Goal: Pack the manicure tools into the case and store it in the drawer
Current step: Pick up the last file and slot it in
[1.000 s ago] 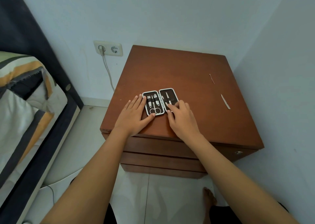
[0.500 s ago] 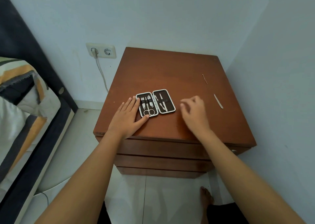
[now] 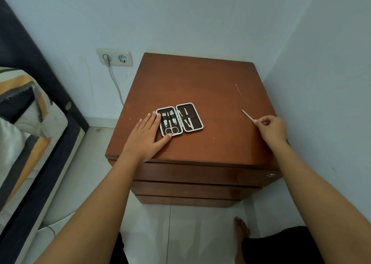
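A small manicure case (image 3: 192, 118) lies open on the brown wooden nightstand (image 3: 200, 87), with scissors, clippers and other metal tools strapped inside both halves. My left hand (image 3: 147, 136) lies flat on the top, fingers touching the case's left half. A flat metal nail file (image 3: 247, 115) lies near the right edge, and my right hand (image 3: 271, 128) pinches its near end with thumb and fingertips. A thin metal pin tool (image 3: 238, 90) lies loose farther back on the right.
The nightstand has stacked drawers (image 3: 200, 174) at its front, all closed, with a small metal lock (image 3: 270, 175) at the right. A wall (image 3: 321, 83) runs close on the right. A bed (image 3: 24, 123) stands left, and a plugged wall socket (image 3: 114, 57) sits behind.
My right hand left the case and moved right across the top to the nail file, closing its fingertips on the file's end. My left hand stayed on the case's left half.
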